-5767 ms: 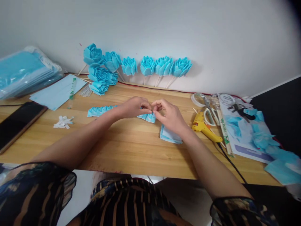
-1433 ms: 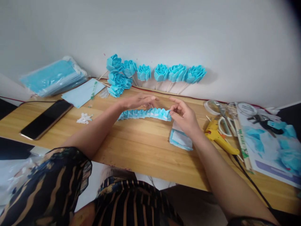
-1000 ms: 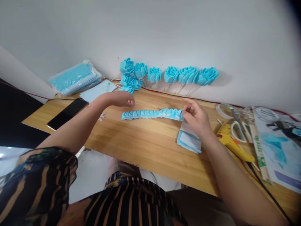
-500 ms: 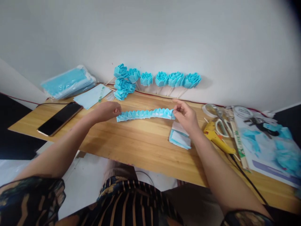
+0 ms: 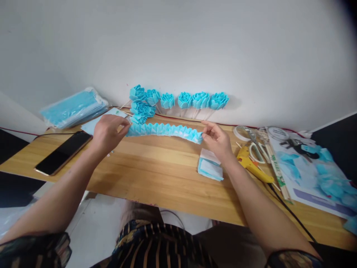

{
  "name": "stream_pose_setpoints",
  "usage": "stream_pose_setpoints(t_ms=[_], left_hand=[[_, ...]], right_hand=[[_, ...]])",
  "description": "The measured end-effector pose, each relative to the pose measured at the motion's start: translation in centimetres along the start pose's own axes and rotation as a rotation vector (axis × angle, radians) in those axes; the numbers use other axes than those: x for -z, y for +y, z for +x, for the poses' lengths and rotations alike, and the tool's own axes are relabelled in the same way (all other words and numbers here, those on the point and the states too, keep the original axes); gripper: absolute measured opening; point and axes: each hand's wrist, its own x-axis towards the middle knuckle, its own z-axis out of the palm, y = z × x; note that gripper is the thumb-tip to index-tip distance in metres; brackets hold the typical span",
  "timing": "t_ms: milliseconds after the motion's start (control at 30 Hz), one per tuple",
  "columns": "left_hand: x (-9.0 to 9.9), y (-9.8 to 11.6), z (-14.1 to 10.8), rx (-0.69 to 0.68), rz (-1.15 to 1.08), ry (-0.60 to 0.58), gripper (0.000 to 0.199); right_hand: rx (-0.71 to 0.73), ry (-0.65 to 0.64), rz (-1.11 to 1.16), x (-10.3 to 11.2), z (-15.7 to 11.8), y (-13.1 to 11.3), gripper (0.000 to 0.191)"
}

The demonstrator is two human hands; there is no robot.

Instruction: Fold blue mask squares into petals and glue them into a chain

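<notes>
A long pleated light-blue strip point(image 5: 164, 130) hangs between my two hands over the wooden table, bowed slightly upward in the middle. My left hand point(image 5: 109, 133) pinches its left end between thumb and fingers. At the right end, the thumb and fingertips of my right hand point(image 5: 216, 138) grip the strip. Just below my right hand lies a small stack of blue and white squares point(image 5: 210, 165). Behind the strip, several blue flowers point(image 5: 201, 100) on thin sticks lean at the wall.
On the left are a black phone point(image 5: 63, 153) and a plastic bag of blue masks point(image 5: 74, 108). To the right lie a yellow glue gun point(image 5: 253, 165) with a black cable, scissors point(image 5: 259, 149), a tape roll point(image 5: 241, 133) and a sheet point(image 5: 312, 175) with blue pieces.
The strip has risen a little and arches more. My left hand has moved left with its end, now partly over the pale sheets. The whole view has shifted slightly.
</notes>
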Motion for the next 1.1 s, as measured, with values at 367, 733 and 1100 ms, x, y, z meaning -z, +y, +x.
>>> stream_pose_setpoints(t_ms=[367, 733, 1100], left_hand=[[-2.0, 4.2, -0.5, -0.227, -0.138, -0.131, 0.029], [-6.4, 17.0, -2.8, -0.719, -0.342, -0.356, 0.024], [-7.9, 19.8, -3.7, -0.743, -0.291, -0.541, 0.043]], right_hand=[[-0.255, 0.245, 0.158, 2.3, 1.3, 0.1, 0.034], [-0.046, 0.381, 0.153, 7.3, 3.6, -2.3, 0.029], [0.094, -0.686, -0.756, 3.6, 1.5, 1.5, 0.053]])
